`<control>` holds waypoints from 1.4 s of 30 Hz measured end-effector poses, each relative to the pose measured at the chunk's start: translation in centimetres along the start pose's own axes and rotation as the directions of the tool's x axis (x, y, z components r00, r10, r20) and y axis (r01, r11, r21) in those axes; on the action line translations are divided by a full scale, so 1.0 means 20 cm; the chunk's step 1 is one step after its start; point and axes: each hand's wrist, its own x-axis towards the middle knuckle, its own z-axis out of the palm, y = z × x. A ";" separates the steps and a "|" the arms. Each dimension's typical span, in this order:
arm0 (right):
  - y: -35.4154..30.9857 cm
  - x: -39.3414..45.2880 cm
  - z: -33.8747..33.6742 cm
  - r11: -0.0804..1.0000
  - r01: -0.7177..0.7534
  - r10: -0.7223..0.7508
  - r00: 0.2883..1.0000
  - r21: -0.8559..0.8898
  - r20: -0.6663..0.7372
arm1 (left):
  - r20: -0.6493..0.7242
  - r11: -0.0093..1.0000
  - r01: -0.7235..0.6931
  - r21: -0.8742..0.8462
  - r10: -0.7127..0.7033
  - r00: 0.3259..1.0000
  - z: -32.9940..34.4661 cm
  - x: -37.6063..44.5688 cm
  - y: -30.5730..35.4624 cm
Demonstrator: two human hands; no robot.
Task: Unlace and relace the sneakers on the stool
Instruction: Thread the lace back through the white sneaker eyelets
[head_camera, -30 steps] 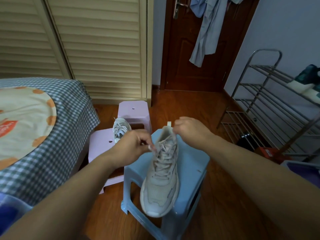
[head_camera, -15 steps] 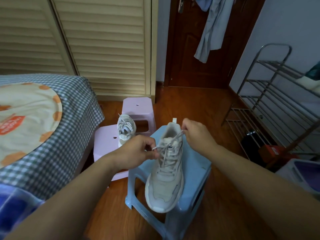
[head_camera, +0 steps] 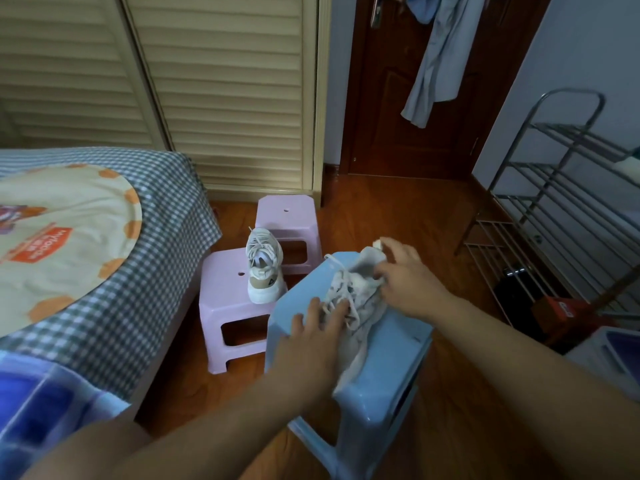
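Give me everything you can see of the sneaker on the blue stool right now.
The sneaker is a pale grey-white chunky trainer of mesh-like fabric, lying lengthwise on the blue stool, toe toward the camera and overhanging the near edge. Its white laces are loose at the top. The left hand rests flat on its left side with straight fingers; the right hand grips it near the collar. Motion blur hides finer detail.

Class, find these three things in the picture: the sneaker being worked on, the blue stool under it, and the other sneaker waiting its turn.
Sneaker being worked on [head_camera: 363, 299], head view, on its side panel.
Blue stool [head_camera: 391, 362], head view, on the bare seat top.
Other sneaker [head_camera: 264, 271], head view, on its heel.
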 end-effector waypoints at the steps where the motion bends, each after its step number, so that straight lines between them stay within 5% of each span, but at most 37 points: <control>1: 0.02 -0.05 -0.03 0.996 0.039 -0.040 0.999 -0.075 -0.015 | -0.042 0.994 0.038 0.104 -0.034 0.999 -0.03 0.03 -0.08; 3: 0.04 -0.15 -0.07 0.980 0.141 -0.140 0.990 -0.138 0.016 | -0.094 0.945 0.170 0.280 -0.149 0.984 -0.09 0.09 -0.25; 7: 0.05 -0.31 -0.10 0.969 0.136 -0.159 0.982 0.206 0.101 | -0.067 0.899 0.382 0.215 -0.376 0.924 -0.14 0.10 -0.40; 9: 0.06 -0.36 -0.08 0.926 0.052 -0.096 0.990 0.374 0.100 | -0.045 0.952 0.297 -0.072 -0.301 0.953 -0.11 0.07 -0.32; 12: 0.10 -0.44 -0.02 0.894 0.000 -0.078 0.985 0.448 0.156 | 0.009 0.870 0.056 -0.489 -0.060 0.998 -0.03 -0.05 -0.12; 18: 0.01 -0.63 0.08 0.748 -0.092 0.063 0.996 0.657 0.068 | -0.028 0.843 -0.161 -0.513 0.171 0.985 0.08 -0.24 0.09; 22: -0.20 -0.67 0.20 0.605 -0.114 0.114 0.992 0.788 0.056 | -0.137 0.779 -0.010 -0.627 -0.097 0.986 0.12 -0.23 0.22; 25: -0.29 -0.68 0.27 0.541 -0.136 0.147 0.987 0.830 0.066 | -0.237 0.695 0.053 -0.717 -0.314 0.920 0.15 -0.25 0.19; 29: -0.39 -0.64 0.30 0.495 -0.093 0.071 0.995 0.864 0.066 | -0.350 0.726 0.083 -0.682 -0.424 0.835 0.09 -0.33 0.08; 35: -0.74 -0.27 0.16 0.585 0.030 -0.266 0.951 0.810 0.157 | -0.391 0.682 0.205 -0.702 -0.609 0.690 -0.16 -0.40 -0.34; 42: -0.84 0.54 0.41 0.907 -0.054 -0.015 0.987 0.418 0.160 | -0.310 0.595 0.327 -0.734 -0.722 0.619 0.00 0.02 -0.97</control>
